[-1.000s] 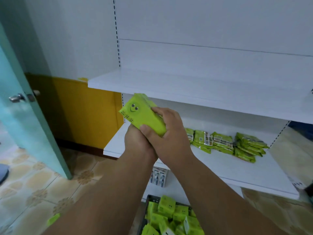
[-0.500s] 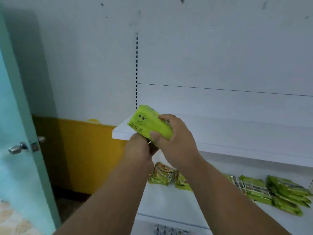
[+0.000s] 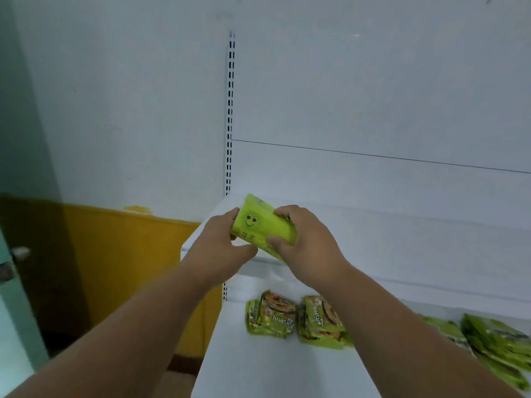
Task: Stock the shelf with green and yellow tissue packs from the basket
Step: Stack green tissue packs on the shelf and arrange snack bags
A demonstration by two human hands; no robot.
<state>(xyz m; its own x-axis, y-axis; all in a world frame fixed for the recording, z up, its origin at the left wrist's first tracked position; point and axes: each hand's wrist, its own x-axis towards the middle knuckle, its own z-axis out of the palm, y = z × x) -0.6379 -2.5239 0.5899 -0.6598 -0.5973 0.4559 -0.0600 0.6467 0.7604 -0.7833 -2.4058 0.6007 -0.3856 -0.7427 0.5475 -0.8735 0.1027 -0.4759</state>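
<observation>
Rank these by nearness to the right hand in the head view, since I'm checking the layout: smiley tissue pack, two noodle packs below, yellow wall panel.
1. Smiley tissue pack, gripped in the right hand.
2. Noodle packs, lower shelf, below.
3. Yellow wall panel, far left.

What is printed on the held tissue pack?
A dark smiley face on lime green tissue pack, head view.

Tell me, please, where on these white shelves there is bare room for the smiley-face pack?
The upper white shelf is bare rightward of both hands. The lower white shelf is bare along its front-left; green snack packets crowd its back and right.
</observation>
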